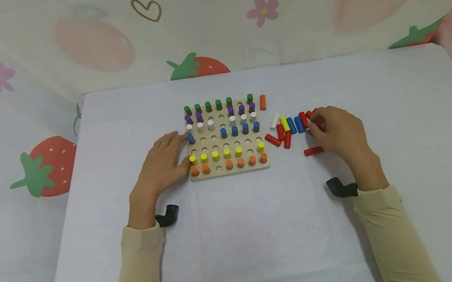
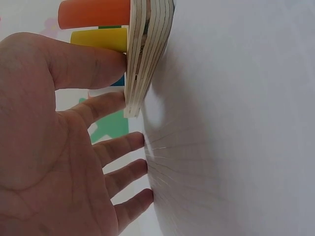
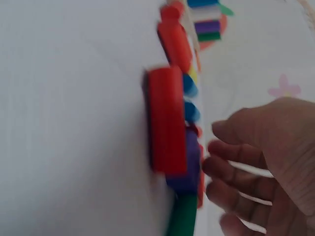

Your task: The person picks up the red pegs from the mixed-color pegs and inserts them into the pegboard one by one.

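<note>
A wooden peg board (image 1: 231,173) carries upright pegs in rows of green, purple, white, blue, yellow and orange, with bare holes among them and one row of only holes. My left hand (image 1: 162,164) is at the board's left side; in the left wrist view its thumb and index fingertip touch the board edge (image 2: 140,54), the other fingers reaching down to the table. Over the loose pegs on the right hovers my right hand (image 1: 341,134), fingers loosely bent and nothing visible between them. Below it lie a red peg (image 3: 167,120), a purple peg (image 3: 186,164) and a green peg (image 3: 183,216).
Loose pegs lie between board and right hand: several red ones, two blue, a yellow peg (image 1: 285,123) and a white peg (image 1: 274,122). An orange peg (image 1: 263,102) lies by the board's back right corner. A white cloth (image 1: 259,235) covers the table.
</note>
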